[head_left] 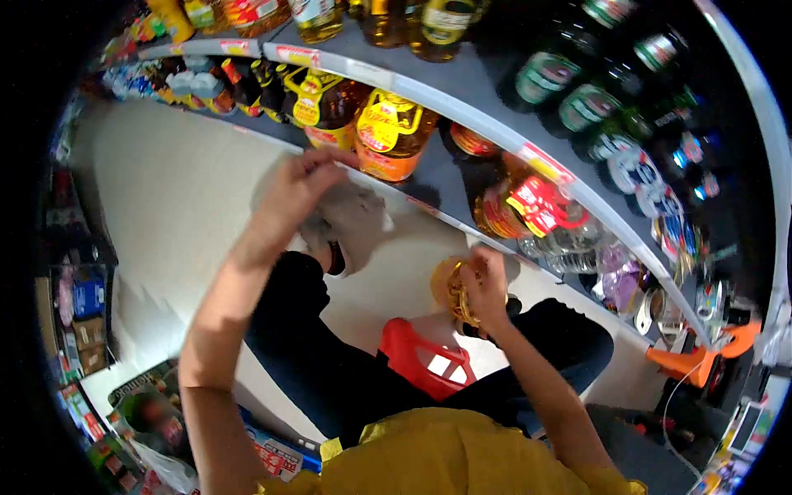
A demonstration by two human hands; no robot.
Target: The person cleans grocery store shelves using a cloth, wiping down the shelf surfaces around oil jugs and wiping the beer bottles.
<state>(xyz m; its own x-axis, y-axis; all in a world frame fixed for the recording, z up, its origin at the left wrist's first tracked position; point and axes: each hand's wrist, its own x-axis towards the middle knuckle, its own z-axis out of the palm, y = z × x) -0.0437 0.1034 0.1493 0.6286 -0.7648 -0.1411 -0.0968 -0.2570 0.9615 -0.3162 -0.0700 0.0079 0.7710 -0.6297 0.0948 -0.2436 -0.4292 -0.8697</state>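
My left hand is at the front edge of the lower shelf, fingers bent and slightly apart, with nothing visible in it. Just beyond its fingertips stands a large cooking oil bottle with a yellow handle and an orange label. Low over the floor, my right hand is closed on the upper part of a golden oil bottle, whose far side is partly hidden by my fingers. On the lower shelf to the right, another oil bottle has a red-and-yellow tag.
Green glass bottles stand on the upper shelf, right. Between my legs is a red plastic object with openings. An orange object sits at far right. Boxes and bags lie behind me at lower left.
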